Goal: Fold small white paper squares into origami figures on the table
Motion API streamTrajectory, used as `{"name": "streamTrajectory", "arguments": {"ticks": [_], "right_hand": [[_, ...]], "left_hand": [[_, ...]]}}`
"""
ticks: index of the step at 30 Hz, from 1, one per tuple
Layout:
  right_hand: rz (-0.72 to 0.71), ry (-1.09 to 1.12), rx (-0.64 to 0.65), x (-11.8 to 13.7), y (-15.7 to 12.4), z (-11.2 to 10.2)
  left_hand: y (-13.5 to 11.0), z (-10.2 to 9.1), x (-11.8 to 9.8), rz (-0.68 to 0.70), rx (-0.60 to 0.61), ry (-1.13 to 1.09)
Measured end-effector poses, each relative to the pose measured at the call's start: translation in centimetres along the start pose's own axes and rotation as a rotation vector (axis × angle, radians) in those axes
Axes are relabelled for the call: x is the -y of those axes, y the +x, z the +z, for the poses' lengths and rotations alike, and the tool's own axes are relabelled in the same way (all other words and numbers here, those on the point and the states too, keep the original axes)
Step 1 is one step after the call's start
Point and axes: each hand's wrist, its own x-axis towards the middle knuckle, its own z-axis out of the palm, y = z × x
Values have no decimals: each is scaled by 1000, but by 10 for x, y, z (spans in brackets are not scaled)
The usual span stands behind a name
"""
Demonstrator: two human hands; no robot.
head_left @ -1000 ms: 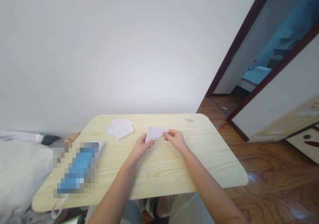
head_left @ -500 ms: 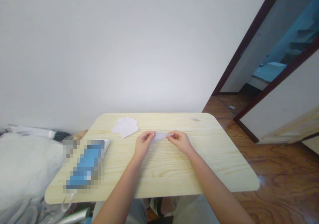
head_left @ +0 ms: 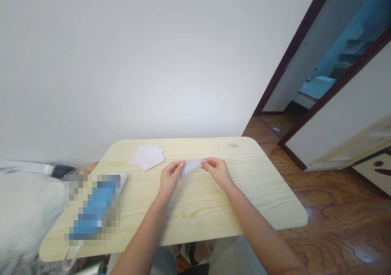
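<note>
Between my hands, over the middle of the table, is a small piece of white paper [head_left: 191, 167] that looks folded. My left hand [head_left: 171, 179] pinches its left end between thumb and fingers. At its right end, the fingertips of my right hand [head_left: 216, 171] are closed on the paper. Several loose sheets of white paper [head_left: 149, 157] lie fanned in a pile beyond and left of my left hand. A small whitish object [head_left: 234, 145], too small to make out, rests near the far right of the table.
The pale wooden table [head_left: 259, 201] has rounded corners and stands against a white wall [head_left: 168, 63]. A pixelated blue item [head_left: 94, 207] lies at its left side, with a white strap [head_left: 71, 256] hanging off the edge. White bedding [head_left: 27, 210] is at the left, a doorway at the right.
The paper has tilted, its left part hanging lower and more of its face showing. Both hands keep hold of it. The view has shifted slightly to the right.
</note>
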Motion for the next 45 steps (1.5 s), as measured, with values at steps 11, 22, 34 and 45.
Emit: {"name": "streamTrajectory", "arguments": {"ticks": [11,22,34,45], "right_hand": [[-46,-64,5,-2,-1,-1],[-23,-91,34,5,-6,3],[16,-13,2,4,-4,4],[3,-100,-33,9,-6,4]], "left_hand": [[-2,4,-6,28,-20,32],[-4,2,-2,-45,123,140],[-6,5,-5,-56,122,149],[-4,4,-6,-82,76,148]]}}
